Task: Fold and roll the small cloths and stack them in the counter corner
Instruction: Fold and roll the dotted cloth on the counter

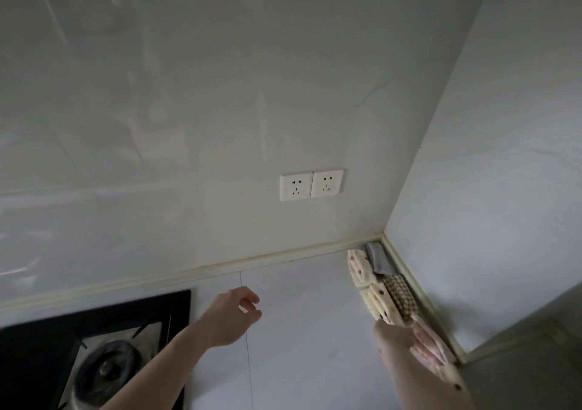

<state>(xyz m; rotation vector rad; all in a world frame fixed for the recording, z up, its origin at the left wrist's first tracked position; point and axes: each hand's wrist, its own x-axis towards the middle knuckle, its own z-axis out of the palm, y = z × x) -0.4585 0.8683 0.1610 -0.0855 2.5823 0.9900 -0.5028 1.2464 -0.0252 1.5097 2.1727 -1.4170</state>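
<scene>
Several rolled small cloths lie in a row along the right wall, running back into the counter corner (382,236). At the far end lie a cream dotted roll (357,268) and a grey roll (378,258). Nearer are a second cream dotted roll (381,304) and a brown checked roll (401,294). My right hand (395,334) is at the near end of the row and holds a pink cloth roll (431,346) against the wall; its fingers are mostly hidden. My left hand (233,315) hovers over the bare counter with loosely curled fingers and holds nothing.
A black gas hob (94,356) with a burner fills the lower left. Two white wall sockets (311,184) sit above the counter. A grey panel (519,362) juts out at the right, just past the row of cloths. A pale worktop (299,331) lies between my hands.
</scene>
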